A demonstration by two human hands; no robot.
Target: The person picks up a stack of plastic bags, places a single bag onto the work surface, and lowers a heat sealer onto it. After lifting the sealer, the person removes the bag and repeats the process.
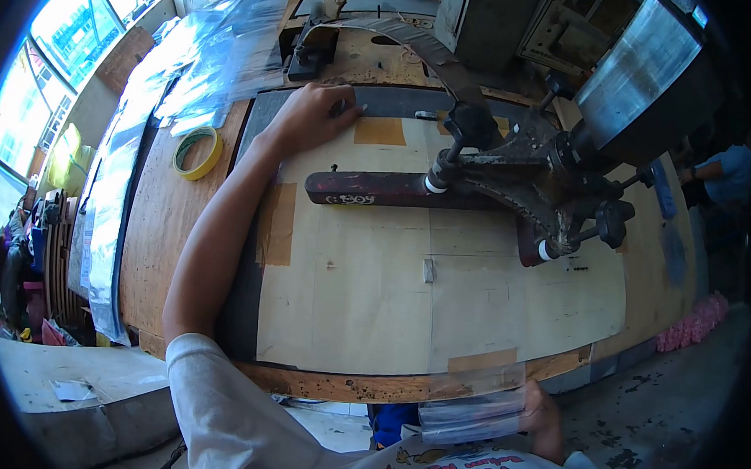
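Observation:
My left hand (318, 115) rests at the back left edge of the pale board (347, 317), its fingers curled near a small white piece; whether it grips anything is unclear. Low at the front edge, my right hand (540, 409) holds a stack of clear plastic sheets (472, 415), which partly overlap the board's front edge. A dark bar (369, 188) with white writing lies over the board, joined to a black metal clamp fixture (521, 170). Brown tape (277, 222) covers parts of the board's edges. A small grey piece (428, 271) sits near the board's middle.
A yellow tape roll (196, 153) lies on the wooden table left of my arm. Clear plastic sheets (224, 60) are piled at the back left. A large metal machine head (638, 70) stands at the right. Another person's arm (709, 171) shows at far right.

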